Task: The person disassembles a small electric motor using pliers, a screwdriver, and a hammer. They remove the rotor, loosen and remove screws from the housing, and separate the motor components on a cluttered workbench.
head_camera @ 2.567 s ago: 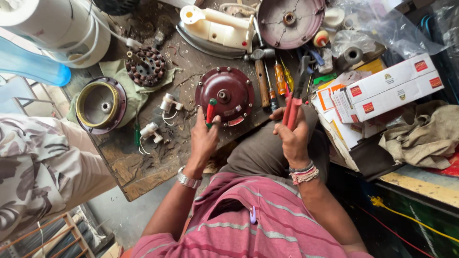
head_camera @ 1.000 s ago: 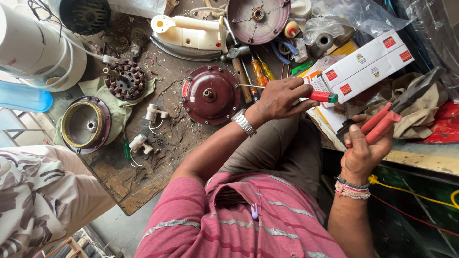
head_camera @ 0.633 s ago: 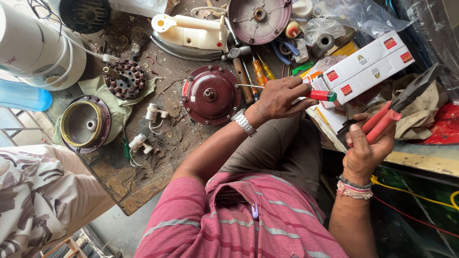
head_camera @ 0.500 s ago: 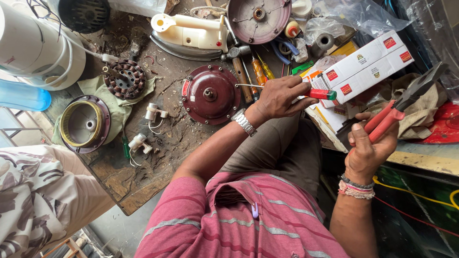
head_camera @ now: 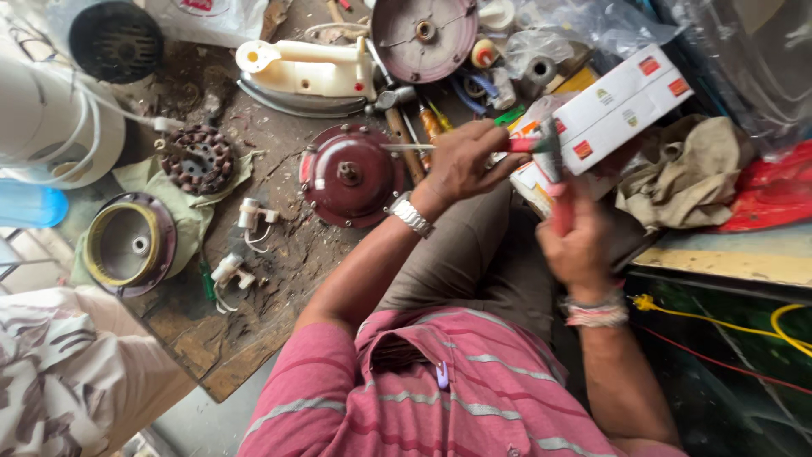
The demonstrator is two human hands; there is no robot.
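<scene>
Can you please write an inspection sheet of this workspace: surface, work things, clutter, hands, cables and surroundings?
Surface: worn wooden board, dirty and scratched.
Work things: screwdriver with red and green handle, and red-handled pliers, blurred.
Clutter: dark red motor cover, second cover, wound coil, round housing, cream iron, white boxes, rag, plastic bags.
Hands: left hand grips the screwdriver; right hand grips the pliers.
Cables: yellow cable; white cord around a white container.
Surroundings: another person's patterned sleeve at lower left.
</scene>
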